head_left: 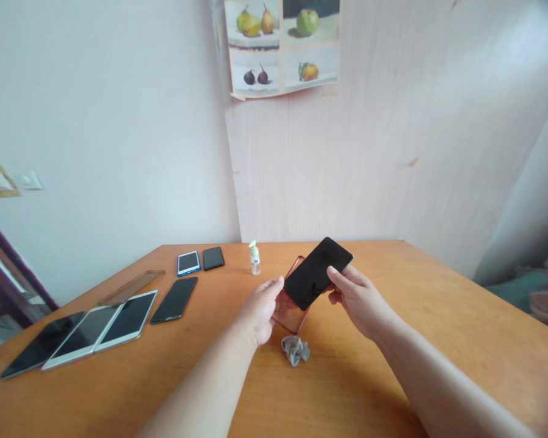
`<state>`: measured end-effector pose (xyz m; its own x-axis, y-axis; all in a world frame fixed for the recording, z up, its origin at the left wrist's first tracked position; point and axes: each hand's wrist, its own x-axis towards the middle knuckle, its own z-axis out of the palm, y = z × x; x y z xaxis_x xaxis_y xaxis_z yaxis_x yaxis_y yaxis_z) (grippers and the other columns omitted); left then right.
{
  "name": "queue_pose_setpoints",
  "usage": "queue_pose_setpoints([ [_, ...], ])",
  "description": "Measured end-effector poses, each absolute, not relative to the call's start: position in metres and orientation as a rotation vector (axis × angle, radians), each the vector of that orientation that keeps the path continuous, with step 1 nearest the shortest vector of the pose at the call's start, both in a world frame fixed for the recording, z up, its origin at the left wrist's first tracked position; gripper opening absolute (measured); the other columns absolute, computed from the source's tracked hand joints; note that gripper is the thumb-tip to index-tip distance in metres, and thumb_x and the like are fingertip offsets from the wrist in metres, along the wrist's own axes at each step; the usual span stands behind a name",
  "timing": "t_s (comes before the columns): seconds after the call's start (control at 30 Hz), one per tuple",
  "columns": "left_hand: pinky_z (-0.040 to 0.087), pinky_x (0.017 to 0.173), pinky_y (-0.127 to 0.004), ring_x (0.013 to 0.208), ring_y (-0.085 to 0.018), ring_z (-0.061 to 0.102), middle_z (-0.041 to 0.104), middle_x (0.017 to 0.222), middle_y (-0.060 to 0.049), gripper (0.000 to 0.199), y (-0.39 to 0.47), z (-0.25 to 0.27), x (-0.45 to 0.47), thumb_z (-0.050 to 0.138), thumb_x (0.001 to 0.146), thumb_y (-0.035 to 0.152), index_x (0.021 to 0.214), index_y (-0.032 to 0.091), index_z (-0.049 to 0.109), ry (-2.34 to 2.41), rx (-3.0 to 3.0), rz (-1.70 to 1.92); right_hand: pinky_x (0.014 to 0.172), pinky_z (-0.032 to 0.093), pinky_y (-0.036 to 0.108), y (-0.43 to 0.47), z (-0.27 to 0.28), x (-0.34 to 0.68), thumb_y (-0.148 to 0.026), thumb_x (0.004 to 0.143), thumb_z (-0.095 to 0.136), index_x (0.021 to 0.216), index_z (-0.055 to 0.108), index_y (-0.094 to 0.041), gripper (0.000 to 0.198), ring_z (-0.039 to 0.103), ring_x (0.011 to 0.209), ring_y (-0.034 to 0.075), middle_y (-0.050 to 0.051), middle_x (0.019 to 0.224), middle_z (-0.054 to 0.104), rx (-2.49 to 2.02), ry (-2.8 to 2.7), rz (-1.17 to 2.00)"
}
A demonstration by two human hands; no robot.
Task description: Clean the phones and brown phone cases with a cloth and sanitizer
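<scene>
A black-screened phone (317, 275) is held tilted above the table, its screen turned up towards me. My right hand (357, 298) grips its right edge, thumb on the screen side and fingers curled behind. At the phone's lower left corner is my left hand (261, 309), closed with its thumb against that corner and its other fingers partly hidden. Below and behind the phone is a clear phone case with a reddish rim (296, 325); I cannot tell whether my left fingers also touch it. A crumpled grey cloth (295, 350) lies just in front of the case.
A small pump bottle (255, 260) stands farther back on the wooden table (438, 316). To the left lie a black phone (174, 300), a white-and-blue phone (189, 262), a small dark phone (214, 258), white tablets (126, 319), a dark tablet (43, 345) and a clear brownish case (132, 287).
</scene>
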<state>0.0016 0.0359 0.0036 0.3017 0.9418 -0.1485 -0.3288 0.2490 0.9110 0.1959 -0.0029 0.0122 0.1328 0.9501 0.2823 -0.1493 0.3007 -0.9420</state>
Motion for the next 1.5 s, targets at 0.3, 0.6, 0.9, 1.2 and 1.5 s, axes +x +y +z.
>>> queue_pose_setpoints([
  [0.3, 0.049, 0.050, -0.022, 0.060, -0.015, 0.067, 0.073, 0.078, -0.006, 0.025, 0.035, 0.006, 0.001, 0.058, 0.092, 0.037, 0.087, 0.014, 0.067, 0.816, 0.852, 1.001, 0.048, 0.035, 0.023, -0.009, 0.014, 0.191, -0.048, 0.088, 0.063, 0.091, 0.064, -0.019, 0.029, 0.055, 0.068, 0.014, 0.003, 0.079, 0.063, -0.934, -1.282, 1.067],
  [0.6, 0.056, 0.064, -0.031, 0.069, -0.020, 0.070, 0.074, 0.081, -0.009, 0.034, 0.031, 0.016, 0.001, 0.051, 0.095, 0.042, 0.086, 0.014, 0.068, 0.788, 0.783, 0.947, 0.045, 0.033, 0.022, -0.012, 0.015, 0.189, -0.048, 0.089, 0.061, 0.103, 0.063, -0.018, 0.033, 0.059, 0.069, 0.015, 0.005, 0.086, 0.065, -0.941, -1.362, 1.156],
  [0.9, 0.052, 0.062, -0.028, 0.063, -0.019, 0.068, 0.070, 0.072, -0.007, 0.041, 0.035, 0.012, -0.002, 0.052, 0.093, 0.052, 0.081, 0.015, 0.063, 0.738, 0.760, 0.896, 0.046, 0.020, 0.023, -0.015, 0.018, 0.184, -0.051, 0.089, 0.059, 0.094, 0.060, -0.019, 0.032, 0.039, 0.051, 0.007, -0.001, 0.067, 0.060, -1.056, -1.423, 1.184],
  [1.2, 0.051, 0.062, -0.029, 0.061, -0.019, 0.067, 0.070, 0.069, -0.007, 0.044, 0.037, 0.012, -0.002, 0.060, 0.087, 0.056, 0.075, 0.014, 0.064, 0.732, 0.762, 0.910, 0.049, 0.030, 0.023, -0.017, 0.019, 0.180, -0.055, 0.085, 0.060, 0.077, 0.050, -0.019, 0.038, 0.047, 0.052, 0.009, -0.003, 0.061, 0.056, -1.211, -1.461, 1.136],
  [1.5, 0.050, 0.076, -0.030, 0.082, -0.022, 0.070, 0.076, 0.091, -0.012, 0.036, 0.031, 0.012, -0.004, 0.081, 0.073, 0.041, 0.092, 0.013, 0.070, 0.725, 0.954, 0.973, 0.046, 0.028, 0.024, -0.013, 0.012, 0.182, -0.053, 0.089, 0.055, 0.075, 0.051, -0.020, 0.036, 0.039, 0.046, 0.008, -0.006, 0.052, 0.047, -1.334, -1.537, 0.982],
])
